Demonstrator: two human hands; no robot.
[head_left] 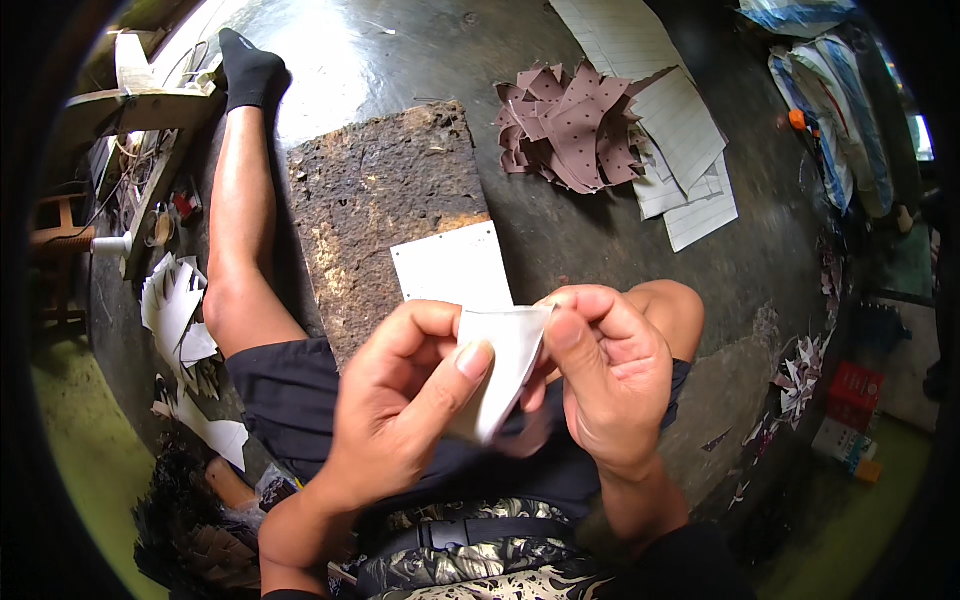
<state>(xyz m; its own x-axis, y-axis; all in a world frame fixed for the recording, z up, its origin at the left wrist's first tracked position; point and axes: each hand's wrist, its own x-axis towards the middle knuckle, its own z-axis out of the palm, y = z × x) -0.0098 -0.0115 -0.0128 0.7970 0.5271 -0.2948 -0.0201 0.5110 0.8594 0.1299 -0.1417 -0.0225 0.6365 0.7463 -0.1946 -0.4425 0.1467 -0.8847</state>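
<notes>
Between my two hands a small white piece of sheet material [490,370] is held up, its far edge folded or seamed. My left hand [410,390] pinches it between thumb and fingers. With closed fingertips my right hand [610,370] grips its upper right corner. A brownish strip below the right fingers is blurred, so I cannot tell whether it belongs to the same piece. Just beyond my hands a flat white piece with small dark dots [450,265] lies on a worn, pitted board [390,165].
A heap of brown dotted cut pieces [575,125] lies beyond the board, next to ruled white sheets [670,120]. White offcuts [180,310] are at the left, near a wooden frame [150,180]. Plastic sacks [830,120] and a red box [853,395] stand at the right.
</notes>
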